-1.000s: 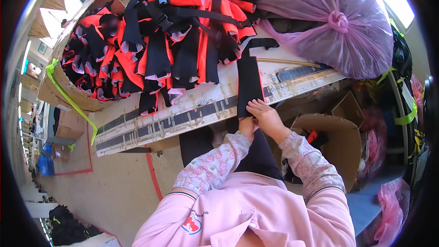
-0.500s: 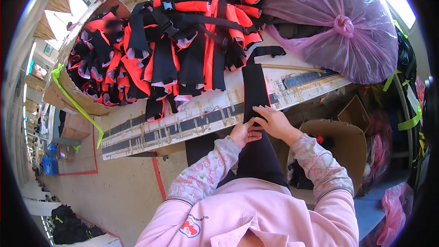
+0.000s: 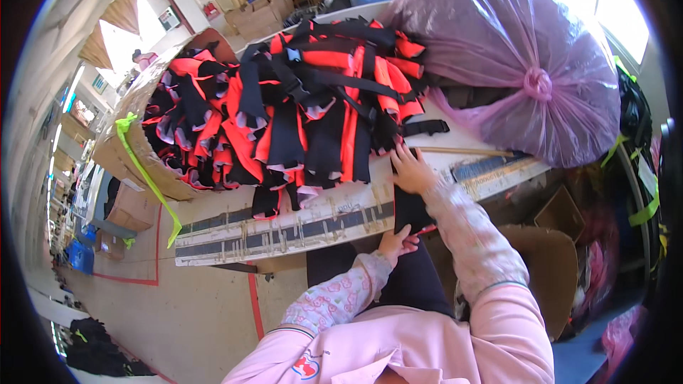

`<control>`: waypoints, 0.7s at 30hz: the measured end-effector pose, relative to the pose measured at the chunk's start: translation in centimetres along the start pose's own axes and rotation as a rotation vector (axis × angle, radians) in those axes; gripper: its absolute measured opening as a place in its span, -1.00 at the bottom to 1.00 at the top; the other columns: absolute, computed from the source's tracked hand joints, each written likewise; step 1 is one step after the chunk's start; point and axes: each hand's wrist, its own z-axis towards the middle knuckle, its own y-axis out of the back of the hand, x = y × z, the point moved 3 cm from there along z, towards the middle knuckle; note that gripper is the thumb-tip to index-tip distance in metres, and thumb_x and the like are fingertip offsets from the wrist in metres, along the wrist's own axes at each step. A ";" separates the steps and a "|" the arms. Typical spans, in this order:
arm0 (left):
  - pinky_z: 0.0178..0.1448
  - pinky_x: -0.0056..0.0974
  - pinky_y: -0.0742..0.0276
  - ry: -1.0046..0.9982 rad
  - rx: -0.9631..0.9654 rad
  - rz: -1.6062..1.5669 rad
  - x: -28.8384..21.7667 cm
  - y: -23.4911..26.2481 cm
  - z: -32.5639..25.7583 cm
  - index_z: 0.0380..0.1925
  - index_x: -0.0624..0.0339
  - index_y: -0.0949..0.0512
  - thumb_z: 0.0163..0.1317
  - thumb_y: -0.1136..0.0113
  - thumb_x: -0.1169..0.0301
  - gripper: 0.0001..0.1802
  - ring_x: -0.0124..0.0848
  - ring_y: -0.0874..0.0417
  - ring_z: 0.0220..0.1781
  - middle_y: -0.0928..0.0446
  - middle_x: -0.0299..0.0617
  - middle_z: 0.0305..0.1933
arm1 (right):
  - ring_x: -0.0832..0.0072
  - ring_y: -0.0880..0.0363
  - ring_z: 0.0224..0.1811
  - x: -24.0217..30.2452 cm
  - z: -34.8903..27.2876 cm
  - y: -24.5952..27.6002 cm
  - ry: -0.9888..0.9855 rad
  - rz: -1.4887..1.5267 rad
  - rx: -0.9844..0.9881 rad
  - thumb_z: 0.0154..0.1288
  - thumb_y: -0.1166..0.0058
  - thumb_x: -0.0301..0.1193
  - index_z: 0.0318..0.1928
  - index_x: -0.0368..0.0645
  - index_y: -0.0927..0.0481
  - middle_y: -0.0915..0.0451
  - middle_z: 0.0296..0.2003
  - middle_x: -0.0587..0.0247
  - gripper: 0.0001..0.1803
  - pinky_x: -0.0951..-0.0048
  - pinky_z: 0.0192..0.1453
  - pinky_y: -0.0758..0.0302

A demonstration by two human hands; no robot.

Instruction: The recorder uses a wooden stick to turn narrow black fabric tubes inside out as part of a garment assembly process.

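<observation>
A black fabric strip (image 3: 408,212) lies across the front edge of the table, its near end overhanging toward my lap. At that near end is my left hand (image 3: 395,244), fingers closed on the edge of the strip. Farther up, my right hand (image 3: 413,172) rests on the strip's far part, palm down with fingers stretched forward. A narrow black webbing end (image 3: 427,127) shows just beyond my right fingertips. To the left lies a large heap of black and orange-red fabric straps (image 3: 284,121), some with plastic buckles, close to my right fingers.
A cardboard box (image 3: 135,149) with a neon-yellow strap (image 3: 146,171) holds the heap's left side. On the right sits a big knotted purple plastic bag (image 3: 512,35). A thin wooden stick (image 3: 462,151) lies on the taped white table (image 3: 341,206). Below right stands an open carton (image 3: 544,263).
My right hand has moved away from my left, forward along the strip to its far part. My left hand stays at the near end. The view has tilted up somewhat.
</observation>
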 end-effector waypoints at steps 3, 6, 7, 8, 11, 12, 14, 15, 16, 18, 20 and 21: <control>-0.36 -0.35 -0.55 -0.026 0.075 -0.124 -1.6 0.2 -0.9 -0.24 0.13 -0.50 0.26 -0.09 0.13 -0.70 -0.47 -0.54 -0.59 -0.57 -0.19 -0.47 | 0.14 -0.05 0.39 3.5 -9.7 4.8 0.129 -0.011 0.209 0.05 -0.14 -0.25 0.32 -0.14 -0.10 -0.08 0.33 -0.01 -0.18 -0.17 0.34 0.01; -0.42 -0.41 -0.48 -0.070 0.093 -0.022 -2.9 -1.3 -1.2 -0.21 0.13 -0.52 0.28 -0.06 0.16 -0.72 -0.52 -0.53 -0.56 -0.55 -0.28 -0.50 | 0.19 -0.23 0.30 4.9 -16.1 6.4 0.099 -0.184 -0.111 0.01 -0.10 -0.47 0.24 -0.10 -0.27 -0.27 0.24 0.08 -0.31 -0.10 0.28 -0.17; -0.40 -0.41 -0.49 -0.119 0.100 0.056 -3.7 -3.1 -1.6 -0.19 0.15 -0.52 0.28 -0.07 0.17 -0.71 -0.51 -0.55 -0.53 -0.55 -0.27 -0.47 | 0.19 -0.23 0.30 3.9 -16.3 5.7 0.088 -0.183 -0.101 0.01 -0.10 -0.47 0.24 -0.10 -0.27 -0.27 0.24 0.08 -0.31 -0.10 0.28 -0.17; -0.37 -0.41 -0.50 -0.129 0.302 0.076 -4.7 -4.7 -2.4 -0.17 0.18 -0.51 0.28 -0.07 0.17 -0.69 -0.50 -0.56 -0.50 -0.55 -0.25 -0.41 | 0.22 -0.34 0.21 1.8 -15.9 5.6 0.042 -0.054 -0.291 0.01 -0.09 -0.50 0.16 -0.11 -0.36 -0.38 0.14 0.10 -0.40 0.00 0.23 -0.26; -0.24 -0.41 -0.49 -0.470 0.361 0.276 -9.4 -6.4 -3.9 -0.13 0.16 -0.45 0.24 -0.14 0.33 -0.75 -0.49 -0.55 -0.36 -0.50 -0.26 -0.30 | 0.29 -0.56 -0.03 -3.5 -16.1 10.0 -0.201 0.262 -0.733 0.07 0.01 -0.62 -0.06 -0.19 -0.53 -0.59 -0.14 0.09 -0.64 0.30 0.10 -0.44; -0.31 -0.47 -0.40 -0.756 0.092 0.223 -11.1 -5.1 -3.2 -0.21 0.17 -0.45 0.15 -0.24 0.38 -0.75 -0.58 -0.43 -0.42 -0.40 -0.38 -0.44 | 0.29 -0.61 -0.15 -4.7 -17.5 13.1 -0.160 0.338 -0.905 0.11 0.06 -0.66 -0.12 -0.25 -0.55 -0.61 -0.22 0.02 -0.70 0.37 -0.03 -0.50; -0.29 -0.45 -0.33 -1.021 -0.399 0.472 -15.0 0.3 -1.2 -0.15 0.17 -0.39 0.07 -0.32 0.28 -0.59 -0.58 -0.27 -0.38 -0.29 -0.33 -0.34 | 0.46 -0.55 -0.37 -6.8 -22.9 20.3 -0.392 0.308 -0.933 0.20 0.01 -0.63 -0.23 -0.33 -0.56 -0.59 -0.41 0.08 -0.86 0.44 -0.25 -0.48; -0.27 -0.42 -0.34 -1.038 -0.564 0.528 -16.5 3.1 -1.0 -0.11 0.21 -0.36 0.02 -0.36 0.25 -0.50 -0.55 -0.28 -0.37 -0.28 -0.24 -0.24 | 0.56 -0.46 -0.39 -7.9 -25.5 22.8 -0.502 0.358 -0.928 0.23 -0.02 -0.58 -0.24 -0.32 -0.54 -0.53 -0.46 0.22 -0.90 0.54 -0.25 -0.42; -0.21 -0.34 -0.38 -1.019 -0.700 0.692 -17.6 4.3 -1.7 -0.07 0.25 -0.33 -0.03 -0.38 0.19 -0.40 -0.43 -0.33 -0.37 -0.29 -0.16 -0.21 | 0.65 -0.41 -0.35 -9.9 -29.2 24.5 -0.470 0.419 -1.012 0.28 0.01 -0.54 -0.25 -0.29 -0.53 -0.48 -0.43 0.35 -0.91 0.61 -0.21 -0.38; -0.10 -0.19 -0.40 -1.037 -0.720 0.982 -18.0 5.6 -0.6 -0.03 0.27 -0.31 -0.06 -0.38 0.16 -0.33 -0.19 -0.44 -0.23 -0.34 0.01 -0.12 | 0.60 -0.46 -0.17 -14.8 -38.7 26.6 -0.682 0.847 -1.143 0.31 0.04 -0.52 -0.04 -0.33 -0.49 -0.54 -0.20 0.35 -0.76 0.56 -0.07 -0.40; -0.07 -0.15 -0.40 -1.017 -0.710 1.071 -18.0 6.2 -0.2 -0.02 0.26 -0.31 -0.05 -0.37 0.16 -0.33 -0.13 -0.46 -0.17 -0.35 0.04 -0.09 | 0.56 -0.44 0.02 -17.3 -46.1 29.3 -0.565 0.710 -1.028 0.32 0.06 -0.51 0.06 -0.38 -0.43 -0.51 -0.04 0.25 -0.67 0.53 0.16 -0.32; -0.10 -0.17 -0.42 -1.036 -0.711 1.079 -18.0 6.3 0.0 -0.05 0.25 -0.32 -0.04 -0.36 0.21 -0.39 -0.15 -0.49 -0.18 -0.40 0.02 -0.12 | 0.56 -0.43 0.05 -18.6 -49.4 29.8 -0.605 0.657 -0.886 0.32 0.06 -0.49 0.10 -0.34 -0.42 -0.49 0.01 0.25 -0.64 0.51 0.18 -0.31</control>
